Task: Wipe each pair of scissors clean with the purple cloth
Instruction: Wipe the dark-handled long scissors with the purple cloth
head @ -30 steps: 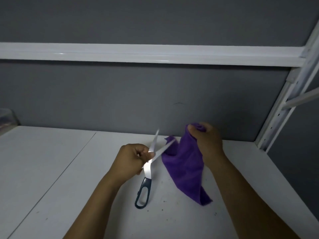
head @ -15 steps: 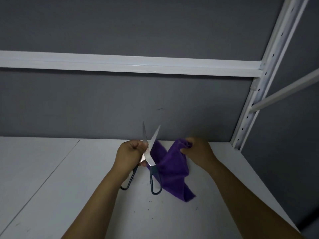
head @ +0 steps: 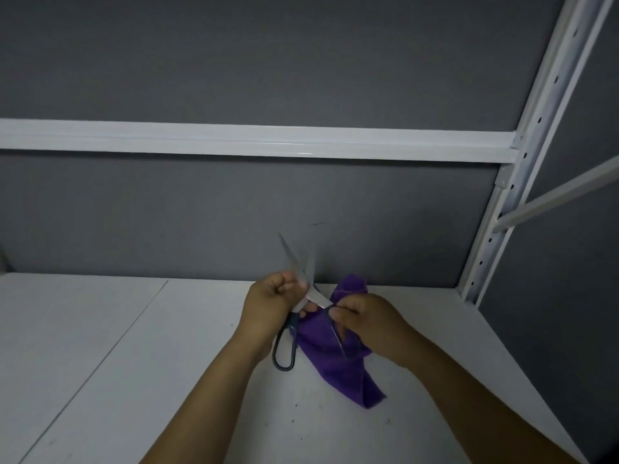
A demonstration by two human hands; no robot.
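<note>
One pair of scissors [head: 284, 346] with dark handles is held above the white shelf [head: 134, 363], its silver blades spread apart and pointing up. My left hand [head: 271, 303] grips it at the pivot, just below the blades. My right hand [head: 365, 321] holds the purple cloth [head: 338, 366] and its fingers curl round the right handle loop. The cloth bunches above that hand and hangs down to the shelf surface. Part of the right handle is hidden by the cloth and fingers.
A grey wall rises right behind the hands. A white shelf rail [head: 254, 140] crosses above, and a perforated white upright [head: 522, 169] stands at the right. Small dark specks lie on the shelf near the cloth's lower end.
The right hand has come in from the cloth's top edge to the scissors' right handle, carrying the cloth. The blades have tilted further left and stay spread. The camera view shifted.
</note>
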